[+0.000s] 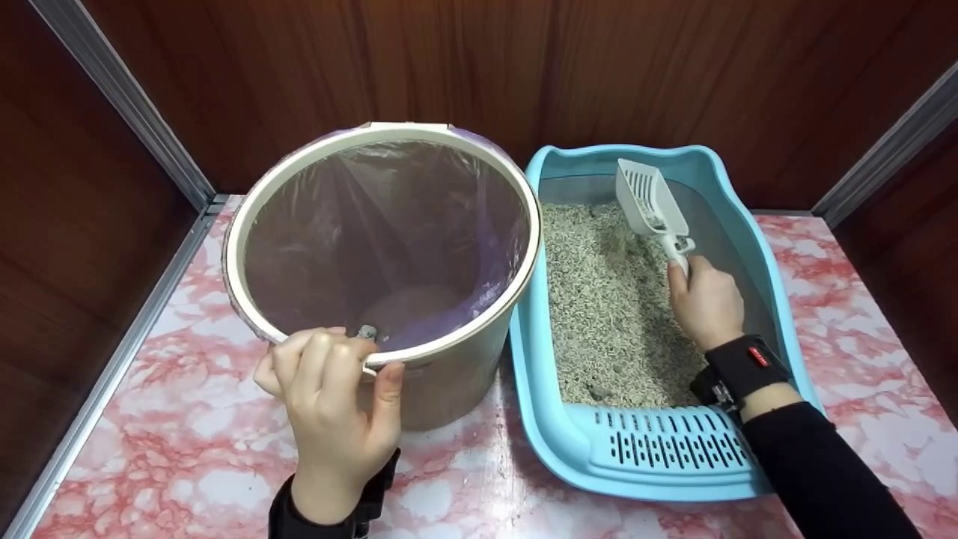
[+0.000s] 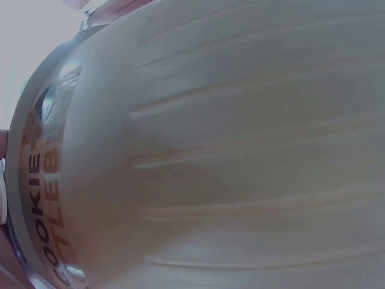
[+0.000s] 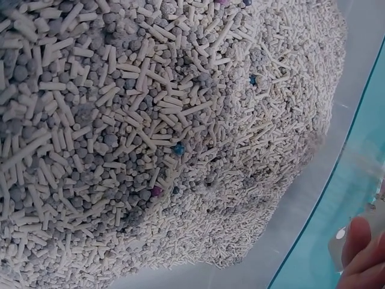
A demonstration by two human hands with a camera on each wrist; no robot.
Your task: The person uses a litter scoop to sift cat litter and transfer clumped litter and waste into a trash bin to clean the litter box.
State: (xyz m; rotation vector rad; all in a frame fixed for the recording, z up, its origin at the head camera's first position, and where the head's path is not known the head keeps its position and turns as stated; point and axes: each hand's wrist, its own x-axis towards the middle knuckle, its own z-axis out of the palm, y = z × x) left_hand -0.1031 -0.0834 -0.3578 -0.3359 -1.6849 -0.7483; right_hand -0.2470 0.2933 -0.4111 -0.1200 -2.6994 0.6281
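Observation:
My left hand (image 1: pixel 337 397) grips the near rim of a round cream bin (image 1: pixel 464 359) lined with a purple plastic bag (image 1: pixel 389 239); the bin stands on the pink marbled floor. The left wrist view is filled by the bin's ribbed side (image 2: pixel 240 156) with dark lettering. My right hand (image 1: pixel 703 299) holds the handle of a white slotted scoop (image 1: pixel 648 196), raised over the far end of a light blue litter tray (image 1: pixel 658 449). Grey-white litter pellets (image 1: pixel 606 299) fill the tray. In the right wrist view the pellets (image 3: pixel 150 138) lie close, with a fingertip (image 3: pixel 361 247) at the lower right.
Dark wooden walls (image 1: pixel 524 67) with metal corner strips close in the back and both sides. The pink marbled surface (image 1: pixel 172 449) spreads around the bin and tray. The tray's slotted front step (image 1: pixel 666 442) is nearest me.

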